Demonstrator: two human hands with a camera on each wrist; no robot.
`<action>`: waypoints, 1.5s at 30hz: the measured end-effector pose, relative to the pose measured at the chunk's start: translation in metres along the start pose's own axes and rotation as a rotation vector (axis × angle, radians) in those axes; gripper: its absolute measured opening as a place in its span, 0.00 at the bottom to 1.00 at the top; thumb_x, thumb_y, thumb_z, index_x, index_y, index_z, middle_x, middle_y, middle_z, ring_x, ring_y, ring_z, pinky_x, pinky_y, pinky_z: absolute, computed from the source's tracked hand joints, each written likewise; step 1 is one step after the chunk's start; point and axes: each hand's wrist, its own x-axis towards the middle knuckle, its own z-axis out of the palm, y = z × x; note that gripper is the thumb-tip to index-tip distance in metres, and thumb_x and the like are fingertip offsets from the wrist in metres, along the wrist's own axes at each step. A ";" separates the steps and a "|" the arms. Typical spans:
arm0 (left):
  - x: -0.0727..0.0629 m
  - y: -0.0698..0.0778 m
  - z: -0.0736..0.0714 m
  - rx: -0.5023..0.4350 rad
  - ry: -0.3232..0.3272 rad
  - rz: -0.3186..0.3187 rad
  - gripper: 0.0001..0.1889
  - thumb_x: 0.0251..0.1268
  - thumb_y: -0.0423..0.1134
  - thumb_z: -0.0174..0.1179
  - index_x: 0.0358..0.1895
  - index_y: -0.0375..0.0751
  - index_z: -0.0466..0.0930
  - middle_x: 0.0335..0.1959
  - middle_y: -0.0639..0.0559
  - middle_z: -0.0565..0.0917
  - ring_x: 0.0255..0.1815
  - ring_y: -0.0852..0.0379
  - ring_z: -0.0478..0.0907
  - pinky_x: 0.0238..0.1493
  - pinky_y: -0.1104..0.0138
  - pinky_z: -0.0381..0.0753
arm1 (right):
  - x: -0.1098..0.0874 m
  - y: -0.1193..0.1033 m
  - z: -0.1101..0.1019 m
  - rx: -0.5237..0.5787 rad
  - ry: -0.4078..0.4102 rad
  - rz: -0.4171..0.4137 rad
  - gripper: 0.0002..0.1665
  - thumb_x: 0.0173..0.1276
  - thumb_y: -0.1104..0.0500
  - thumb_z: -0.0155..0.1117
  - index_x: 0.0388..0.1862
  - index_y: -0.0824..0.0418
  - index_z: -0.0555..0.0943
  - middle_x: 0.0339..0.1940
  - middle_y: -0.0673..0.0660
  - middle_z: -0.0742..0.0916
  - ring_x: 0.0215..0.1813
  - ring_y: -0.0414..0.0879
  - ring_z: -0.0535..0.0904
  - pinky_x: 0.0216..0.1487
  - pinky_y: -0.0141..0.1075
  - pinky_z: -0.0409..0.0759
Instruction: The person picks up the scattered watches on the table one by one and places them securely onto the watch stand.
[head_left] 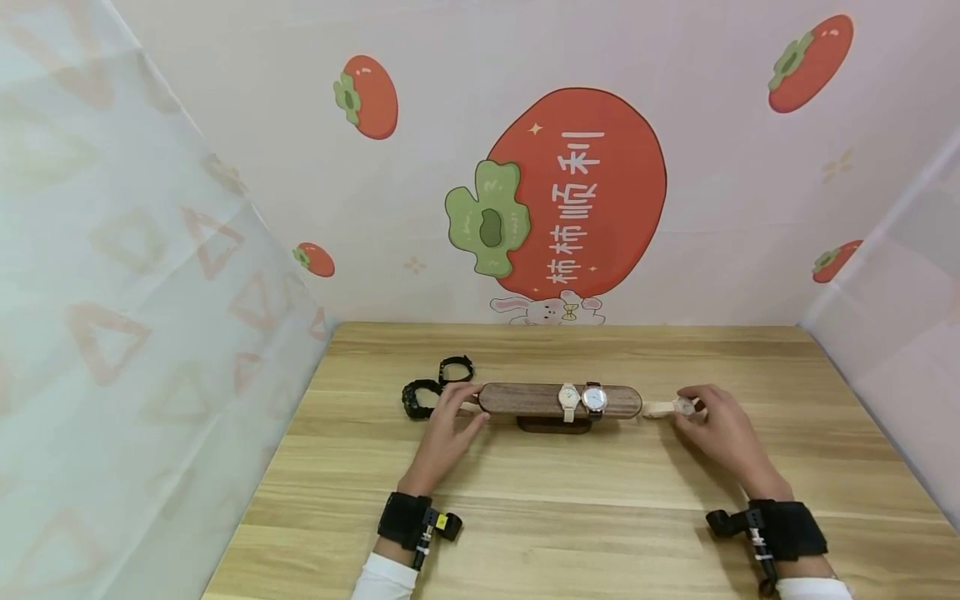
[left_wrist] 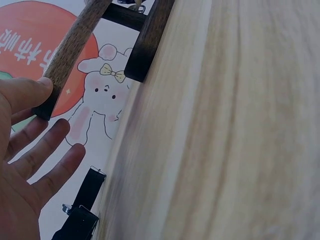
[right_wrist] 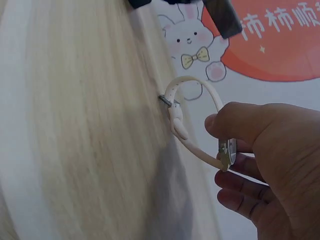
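A dark wooden watch stand (head_left: 525, 400) with a rounded bar stands on the table. My left hand (head_left: 450, 429) is at its left end, thumb and index finger pinching the bar's tip in the left wrist view, other fingers spread. Near the right end, my right hand (head_left: 723, 429) pinches a cream-strapped watch (right_wrist: 177, 125) by its case between thumb and fingers. Its strap is buckled into a loop that hangs toward the stand. Side by side on the bar's right half sit a white-strapped watch (head_left: 569, 397) and a dark-strapped watch (head_left: 594, 399) with a pale dial.
Left of the stand lie a chunky black watch (head_left: 411, 402) and a slimmer black watch (head_left: 457, 360) behind it. A pale strip shows partly behind my left fingers. The wooden table (head_left: 570, 517) meets a printed backdrop (head_left: 420, 208) at the back, with side panels left and right.
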 end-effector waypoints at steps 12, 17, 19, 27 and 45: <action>-0.001 -0.002 0.002 -0.028 -0.002 -0.023 0.26 0.74 0.34 0.68 0.73 0.41 0.76 0.69 0.40 0.74 0.65 0.43 0.80 0.59 0.57 0.90 | -0.009 -0.033 0.003 0.005 0.027 -0.063 0.21 0.62 0.63 0.79 0.53 0.66 0.85 0.45 0.61 0.88 0.38 0.47 0.79 0.35 0.33 0.79; -0.001 -0.002 0.004 -0.007 0.006 -0.027 0.26 0.74 0.35 0.68 0.73 0.41 0.76 0.69 0.41 0.75 0.64 0.44 0.81 0.60 0.56 0.89 | -0.013 -0.044 0.004 0.007 0.027 -0.108 0.22 0.60 0.63 0.81 0.52 0.65 0.85 0.42 0.57 0.87 0.36 0.43 0.77 0.32 0.30 0.78; -0.001 -0.002 0.005 0.013 0.011 -0.023 0.26 0.74 0.35 0.68 0.73 0.42 0.76 0.69 0.42 0.75 0.66 0.44 0.79 0.62 0.56 0.88 | -0.015 -0.049 0.004 0.004 0.024 -0.122 0.22 0.60 0.63 0.82 0.52 0.65 0.85 0.41 0.56 0.87 0.35 0.42 0.76 0.32 0.30 0.77; -0.001 0.003 0.006 0.112 0.054 0.029 0.25 0.73 0.37 0.70 0.71 0.43 0.79 0.68 0.44 0.76 0.70 0.44 0.74 0.72 0.50 0.81 | -0.018 -0.069 0.008 0.014 0.046 -0.191 0.23 0.56 0.63 0.85 0.49 0.63 0.86 0.40 0.52 0.86 0.34 0.41 0.76 0.31 0.28 0.77; 0.012 0.033 0.024 0.064 0.074 0.245 0.18 0.71 0.31 0.70 0.62 0.38 0.84 0.61 0.47 0.82 0.66 0.49 0.79 0.73 0.59 0.80 | -0.006 -0.108 0.020 0.049 0.041 -0.307 0.21 0.58 0.60 0.85 0.48 0.59 0.86 0.40 0.49 0.86 0.38 0.42 0.79 0.32 0.30 0.79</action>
